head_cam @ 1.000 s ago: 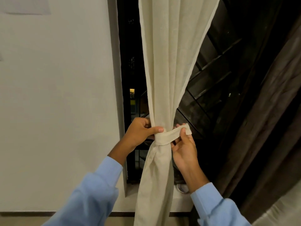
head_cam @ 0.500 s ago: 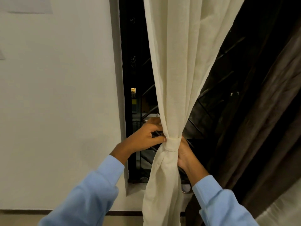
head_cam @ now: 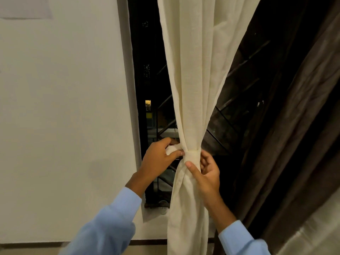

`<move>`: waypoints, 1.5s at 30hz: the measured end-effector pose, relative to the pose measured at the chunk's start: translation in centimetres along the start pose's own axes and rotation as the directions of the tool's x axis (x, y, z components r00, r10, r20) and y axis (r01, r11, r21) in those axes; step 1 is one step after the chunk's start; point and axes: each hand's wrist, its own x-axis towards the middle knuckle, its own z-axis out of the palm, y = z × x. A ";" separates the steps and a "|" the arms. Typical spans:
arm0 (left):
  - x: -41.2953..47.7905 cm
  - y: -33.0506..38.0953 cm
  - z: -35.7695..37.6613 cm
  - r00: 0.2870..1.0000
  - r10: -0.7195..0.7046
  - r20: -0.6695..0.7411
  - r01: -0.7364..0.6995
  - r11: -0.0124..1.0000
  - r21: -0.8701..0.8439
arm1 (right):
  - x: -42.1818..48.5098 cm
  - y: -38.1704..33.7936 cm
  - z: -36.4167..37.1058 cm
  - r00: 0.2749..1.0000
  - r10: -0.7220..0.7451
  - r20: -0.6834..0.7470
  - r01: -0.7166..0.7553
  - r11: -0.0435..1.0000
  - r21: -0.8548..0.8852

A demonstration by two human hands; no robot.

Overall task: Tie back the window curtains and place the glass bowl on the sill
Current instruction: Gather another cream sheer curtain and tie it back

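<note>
A pale wall fills the space beyond the left hand, and a dark curtain hangs in folds out past the right hand. Between the two hands a cream curtain drops in front of the black window, gathered to a narrow waist at hand height. Both forearms, in light blue sleeves, reach up and inward. The left hand is curled, thumb and fingers clamped on a bunched end of the cream band just beside the curtain. The right hand grips the curtain right under the band, thumb across the front and fingers bent round its far side. The sill lies below the left wrist; something pale sits there, too dim to tell.
</note>
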 end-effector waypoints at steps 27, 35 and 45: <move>-4.1 6.3 3.6 0.977 -0.034 -0.208 0.062 0.990 0.128 | -1.6 0.5 1.5 0.824 -0.555 -0.117 0.447 0.763 -0.467; -1.2 5.8 1.2 0.986 0.055 -0.159 -0.033 0.990 0.134 | -1.2 -0.1 0.4 0.875 -0.475 -0.091 0.411 0.829 -0.379; -0.3 5.6 -0.1 0.998 0.037 0.045 -0.053 0.889 0.455 | -0.1 0.0 -0.2 0.877 -0.476 -0.065 0.408 0.810 -0.421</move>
